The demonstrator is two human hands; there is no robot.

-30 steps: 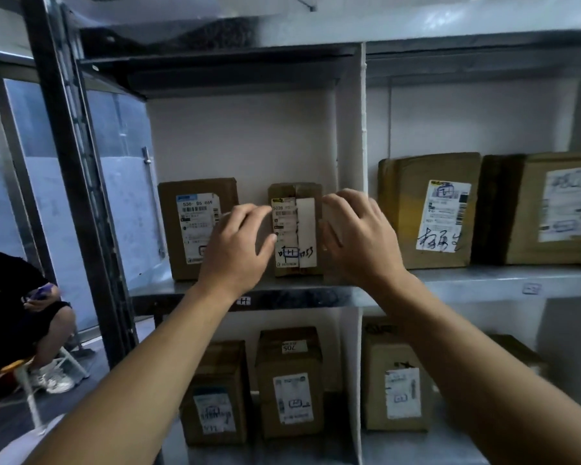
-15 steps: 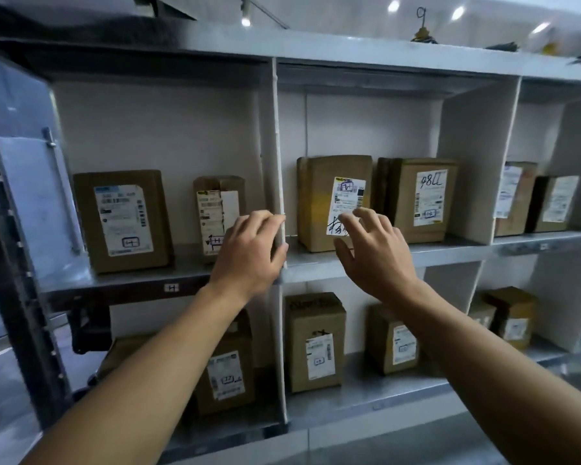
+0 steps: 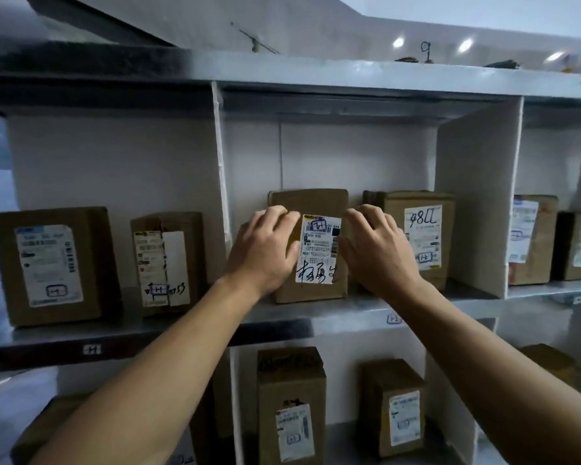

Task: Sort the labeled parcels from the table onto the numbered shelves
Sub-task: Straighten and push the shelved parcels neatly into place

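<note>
A brown cardboard parcel with a white label and black handwriting stands upright in the middle compartment of the upper shelf, above a small shelf tag. My left hand lies against its left front edge with the fingers spread and only slightly bent. On the parcel's right edge rests my right hand, between it and a neighbouring parcel marked in pen. Neither hand wraps round the box.
Two labeled parcels stand in the left compartment, beyond a white divider. More parcels fill the right compartment past another divider. Boxes stand on the lower shelf.
The view has shifted right and closer. Both hands left the narrow parcel in the left compartment, crossed the divider and now touch the handwritten parcel in the middle compartment.
</note>
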